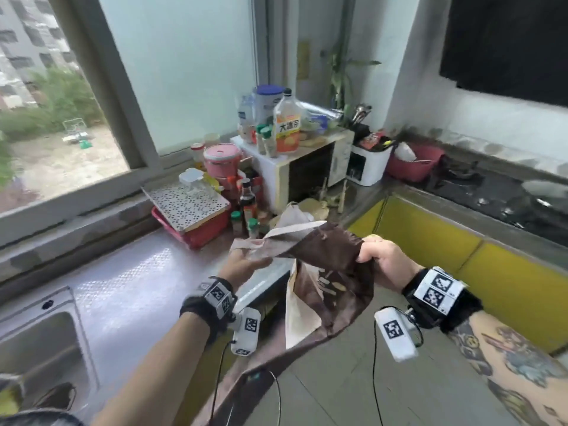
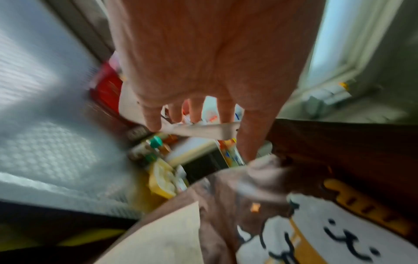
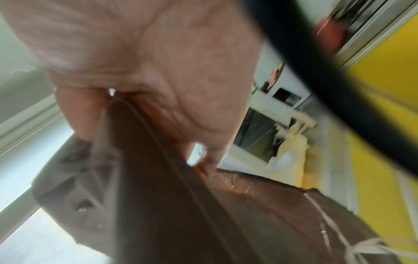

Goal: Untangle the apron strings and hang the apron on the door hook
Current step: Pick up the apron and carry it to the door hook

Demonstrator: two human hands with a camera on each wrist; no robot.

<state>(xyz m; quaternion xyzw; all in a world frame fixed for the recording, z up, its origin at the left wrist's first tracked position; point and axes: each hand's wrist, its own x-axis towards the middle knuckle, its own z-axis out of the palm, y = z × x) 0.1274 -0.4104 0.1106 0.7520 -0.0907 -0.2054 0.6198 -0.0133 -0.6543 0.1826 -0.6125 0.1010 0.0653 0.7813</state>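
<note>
A brown apron point(image 1: 332, 259) with a pale lining hangs between my two hands above the counter's corner. My right hand point(image 1: 381, 256) grips a bunched edge of it in a fist; the right wrist view shows the brown cloth point(image 3: 158, 196) coming out of the curled fingers point(image 3: 74, 116), with a thin pale string point(image 3: 325, 218) lower down. My left hand point(image 1: 246, 264) is under the other end, fingers spread and straight. A pale strap point(image 2: 203, 131) lies across its fingertips point(image 2: 153, 123). The apron's cartoon print point(image 2: 339, 232) shows below. No door hook is in view.
A steel counter point(image 1: 129, 287) with a sink point(image 1: 40, 339) runs along the window on the left. A red tray point(image 1: 196, 222), sauce bottles point(image 1: 249, 204) and a microwave point(image 1: 307, 170) crowd the corner. Yellow cabinet fronts point(image 1: 461, 259) and a stove top point(image 1: 491, 195) are on the right.
</note>
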